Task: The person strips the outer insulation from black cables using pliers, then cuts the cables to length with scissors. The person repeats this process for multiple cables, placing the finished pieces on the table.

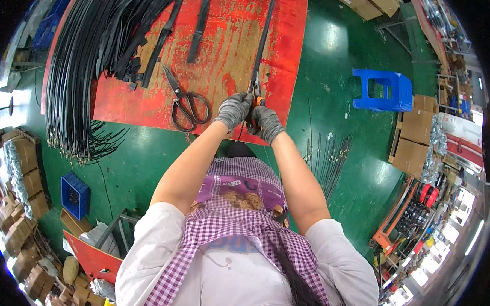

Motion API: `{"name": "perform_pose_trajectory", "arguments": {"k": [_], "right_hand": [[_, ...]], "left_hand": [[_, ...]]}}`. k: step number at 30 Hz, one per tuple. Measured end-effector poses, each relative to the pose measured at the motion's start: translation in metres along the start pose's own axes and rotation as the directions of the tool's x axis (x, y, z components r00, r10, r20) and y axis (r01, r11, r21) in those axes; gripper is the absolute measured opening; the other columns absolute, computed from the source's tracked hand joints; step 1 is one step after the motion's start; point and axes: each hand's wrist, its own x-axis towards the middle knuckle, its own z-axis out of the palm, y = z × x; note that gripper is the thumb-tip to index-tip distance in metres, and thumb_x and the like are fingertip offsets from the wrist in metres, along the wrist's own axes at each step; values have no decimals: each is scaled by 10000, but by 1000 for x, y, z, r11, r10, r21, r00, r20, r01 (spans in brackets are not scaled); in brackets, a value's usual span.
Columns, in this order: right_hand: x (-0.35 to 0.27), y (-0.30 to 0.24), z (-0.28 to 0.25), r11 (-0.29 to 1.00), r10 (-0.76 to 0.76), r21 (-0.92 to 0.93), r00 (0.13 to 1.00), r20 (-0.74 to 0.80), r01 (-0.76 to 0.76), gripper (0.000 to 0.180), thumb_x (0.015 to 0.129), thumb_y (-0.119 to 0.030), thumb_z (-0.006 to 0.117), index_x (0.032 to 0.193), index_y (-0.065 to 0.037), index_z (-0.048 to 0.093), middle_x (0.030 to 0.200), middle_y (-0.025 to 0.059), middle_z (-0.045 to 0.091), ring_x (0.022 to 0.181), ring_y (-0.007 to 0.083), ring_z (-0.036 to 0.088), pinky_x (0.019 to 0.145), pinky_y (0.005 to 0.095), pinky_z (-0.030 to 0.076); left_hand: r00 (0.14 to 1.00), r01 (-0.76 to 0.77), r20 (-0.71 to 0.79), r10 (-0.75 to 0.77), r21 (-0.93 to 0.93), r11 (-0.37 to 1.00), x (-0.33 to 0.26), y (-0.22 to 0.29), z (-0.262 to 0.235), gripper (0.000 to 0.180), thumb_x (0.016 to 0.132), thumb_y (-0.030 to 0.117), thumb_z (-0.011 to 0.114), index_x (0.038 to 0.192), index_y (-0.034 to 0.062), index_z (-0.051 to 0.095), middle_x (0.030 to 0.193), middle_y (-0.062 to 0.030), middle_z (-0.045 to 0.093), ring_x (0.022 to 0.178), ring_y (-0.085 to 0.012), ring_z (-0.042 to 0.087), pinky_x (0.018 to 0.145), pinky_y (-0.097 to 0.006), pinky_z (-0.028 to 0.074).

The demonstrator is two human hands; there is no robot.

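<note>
Worn red table (290, 55) before us — our gloved left hand (234, 111) curled round a black strip (261, 43) stretching across it, our right hand (268, 123) wrapped around orange-handled pliers (261, 101); scissors (179, 93) lie left, black cables (68, 100) farther left — cardboard box (367, 0) beyond.

- A glossy green floor (329, 67) stretches out on both sides, with bright patches of reflected light.
- A red tabletop (285, 58) fills the upper middle, its paint worn through to brown in wide patches.
- To the right, a blue plastic stool (402, 91) sits on the floor just beside brown cardboard boxes (412, 156).
- Another brown carton (358, 1) lies near the upper right, flaps open.
- To the left are a blue plastic crate (83, 189) and stacked cartons (27, 157) along the edge.
- A red panel (88, 258) leans at the lower left.
- An orange metal frame (391, 217) stands at the lower right, near crowded goods.
- A bright strip light (474, 237) glows at the far right.
</note>
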Motion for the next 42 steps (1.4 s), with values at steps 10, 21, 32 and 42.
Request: {"name": "perform_pose_trajectory", "arguments": {"k": [10,21,32,42], "right_hand": [[2,-11,-9,963,157,182,965,209,-196,86,642,-114,441,701,-53,431,567,92,467,452,205,440,356,298,347],[36,8,-24,981,95,132,945,314,-142,311,790,-421,436,663,-140,477,497,18,438,392,161,420,345,284,332],[23,12,-20,972,12,-235,999,33,-4,212,703,-236,459,605,-50,485,498,89,460,391,229,446,356,337,363],[22,9,-18,988,153,-16,976,157,-152,64,619,-105,456,563,-101,424,476,45,399,406,191,391,357,280,290]], "left_hand": [[941,0,297,163,-482,876,13,-59,16,289,770,220,494,992,38,466,879,-82,559,761,-163,553,683,-254,437],[998,-16,68,7,130,991,34,-56,32,373,784,395,420,930,70,531,867,-164,572,792,-293,557,668,-359,433],[983,157,-118,-141,138,978,21,-21,46,248,746,266,504,925,108,572,799,-154,576,697,-295,550,618,-359,426],[980,-17,-199,17,3,1000,32,-65,62,265,776,252,463,982,107,545,825,-172,565,735,-302,544,656,-352,421]]}}
